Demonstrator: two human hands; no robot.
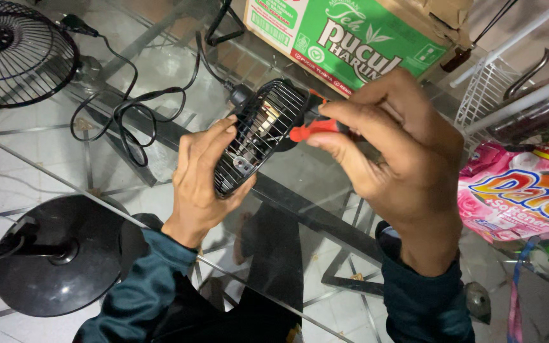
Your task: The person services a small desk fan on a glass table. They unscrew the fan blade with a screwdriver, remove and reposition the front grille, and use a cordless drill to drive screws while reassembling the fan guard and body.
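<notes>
Landmark: glass table [46, 159], everything sits on or over it.

Round black fan base [58, 254] shows at the table's near-left, apparently under the glass; wire fan guard [14, 51] lies at the far-left corner. Green and white carton [351, 38] sits at the far edge, pink pouch [516, 190] at the right edge beside a white wire rack [490, 89]. Black power cord [135, 108] loops across the table's left-centre and runs up to the motor housing [258, 136].

Housing is held above the table's centre. Left hand [201, 184] cups it from below, fingers wrapped round the slotted black shell. Right hand [395, 152] is clenched round a red-handled screwdriver [316, 127]; its tip is hidden against the housing's far side.

Judgement: a screw on the housing is being driven or backed out. Next move calls for keeping the tip seated square and the housing steady against the twist.
</notes>
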